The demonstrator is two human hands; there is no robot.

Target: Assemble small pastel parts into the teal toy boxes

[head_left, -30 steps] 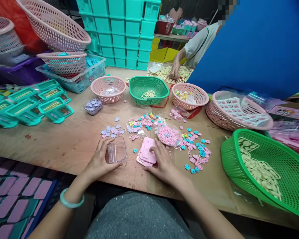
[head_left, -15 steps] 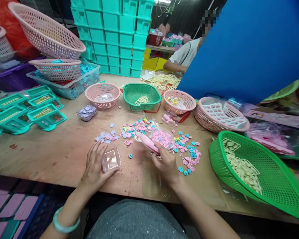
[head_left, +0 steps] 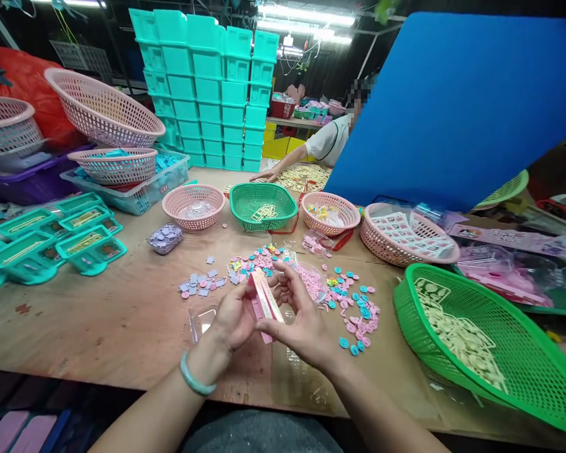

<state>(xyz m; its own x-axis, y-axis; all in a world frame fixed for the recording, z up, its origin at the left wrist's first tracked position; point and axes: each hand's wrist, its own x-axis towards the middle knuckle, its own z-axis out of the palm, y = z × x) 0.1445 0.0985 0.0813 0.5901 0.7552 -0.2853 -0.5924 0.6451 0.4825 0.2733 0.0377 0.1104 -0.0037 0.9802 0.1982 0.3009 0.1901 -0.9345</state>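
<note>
Fingers of the left hand (head_left: pixel 233 318) are closed around one side of a pink flat piece (head_left: pixel 259 306), which stands tilted on edge between the two palms, raised above the bench (head_left: pixel 136 333). Its side towards the right hand (head_left: pixel 304 324) is pale with reddish marks, too blurred to read. The right fingers are bent in a loose curve, with the index near the top end and the thumb by the bottom end; whether they pinch or merely steady the piece, I cannot tell.

Half a second ago the right fingers carried the pink alone, while the left were spread about the clear box (head_left: pixel 193 325). The left have since let go of that box and come across, and it sits on the bench just left of the left fingers, partly hidden by them. I take this to mean that handling has shifted to two-handed work on the pink piece, with the box set aside.

Just beyond the left fingers lie lavender tiles (head_left: pixel 193 279); ahead of both sets of fingertips, a scatter of coloured beads (head_left: pixel 257 258). The round clear dish (head_left: pixel 324 285) of pink bits is partly behind the right fingers, and pink and blue buttons (head_left: pixel 365 313) lie to their right. Farther ahead, a co-worker's hand (head_left: pixel 265 174) now stretches over the bench, well apart from these fingers.
</note>
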